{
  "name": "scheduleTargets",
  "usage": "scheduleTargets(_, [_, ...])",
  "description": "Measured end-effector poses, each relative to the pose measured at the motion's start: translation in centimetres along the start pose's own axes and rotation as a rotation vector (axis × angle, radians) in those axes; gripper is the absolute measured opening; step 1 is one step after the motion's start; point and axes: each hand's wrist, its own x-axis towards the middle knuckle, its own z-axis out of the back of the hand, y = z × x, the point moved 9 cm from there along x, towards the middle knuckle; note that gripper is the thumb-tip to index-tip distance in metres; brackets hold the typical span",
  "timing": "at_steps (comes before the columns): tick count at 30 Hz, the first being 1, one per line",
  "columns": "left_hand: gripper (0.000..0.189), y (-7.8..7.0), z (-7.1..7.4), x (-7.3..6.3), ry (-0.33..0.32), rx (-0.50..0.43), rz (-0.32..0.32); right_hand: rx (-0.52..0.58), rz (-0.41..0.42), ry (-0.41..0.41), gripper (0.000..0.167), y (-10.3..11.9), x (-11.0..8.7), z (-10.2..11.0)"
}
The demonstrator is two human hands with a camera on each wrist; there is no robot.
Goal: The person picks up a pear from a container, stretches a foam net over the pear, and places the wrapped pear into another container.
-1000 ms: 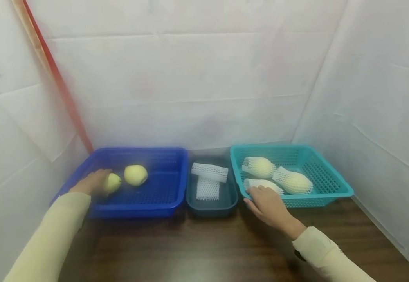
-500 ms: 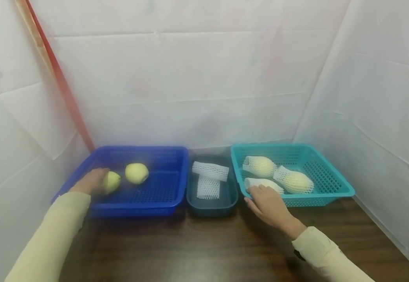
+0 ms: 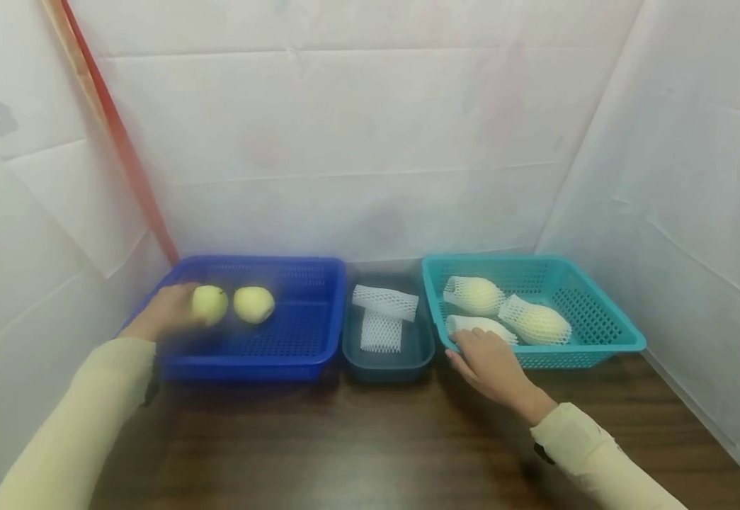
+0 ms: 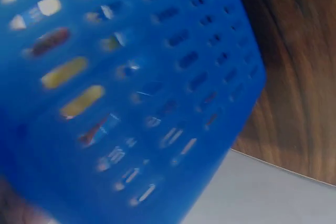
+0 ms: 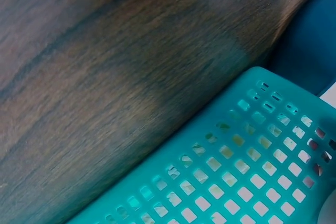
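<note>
My left hand (image 3: pixel 168 310) grips a pale yellow-green pear (image 3: pixel 210 304) in the left part of the blue basket (image 3: pixel 242 366). Just right of it lies a second pear (image 3: pixel 253 304). The left wrist view shows the basket's slotted blue wall (image 4: pixel 142 77), with yellow fruit behind some slots. My right hand (image 3: pixel 492 367) holds the near left corner of the teal basket (image 3: pixel 573 354), fingers over the rim and thumb outside. Its fingertips are right at a pear in a white foam net (image 3: pixel 474 326). Two more netted pears (image 3: pixel 476 295) (image 3: pixel 538 324) lie beyond.
Between the baskets stands a dark grey-green tray (image 3: pixel 387 372) with two white foam nets (image 3: pixel 385 303) crossed inside it. All three containers stand on a dark wooden table (image 3: pixel 344 439), against a white sheeted wall (image 3: pixel 370 142) at the back.
My left hand has moved the gripped pear a little up and away from the near side of the blue basket. The right hand has stayed at the teal basket's corner. The head view has shifted slightly.
</note>
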Motion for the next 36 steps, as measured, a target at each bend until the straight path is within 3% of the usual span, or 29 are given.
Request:
scheduleTargets(4, [0.043,-0.3,0.8,-0.4,-0.035,-0.037,0.010,0.009,-0.005,0.010,0.024,0.0,0.1,0.0])
scheduleTargets(10, [0.065,-1.5,2.2,-0.7,-0.062,-0.107,0.064,0.056,-0.012,0.021,0.024,0.0,0.2,0.4])
scheduleTargets(18, [0.075,-5.1,3.2,-1.7,-0.059,-0.224,0.119,0.092,-0.034,0.069,0.026,-0.3,0.2,0.3])
scheduleTargets(28, [0.081,-10.0,2.0,-1.9,-0.042,-0.340,0.093,0.197,-0.052,0.038,0.021,0.0,0.6,1.4])
scheduleTargets(36, [0.078,-15.1,-0.3,-1.9,0.029,-0.624,0.026,0.265,-0.017,-0.034,0.033,2.4,2.2,3.0])
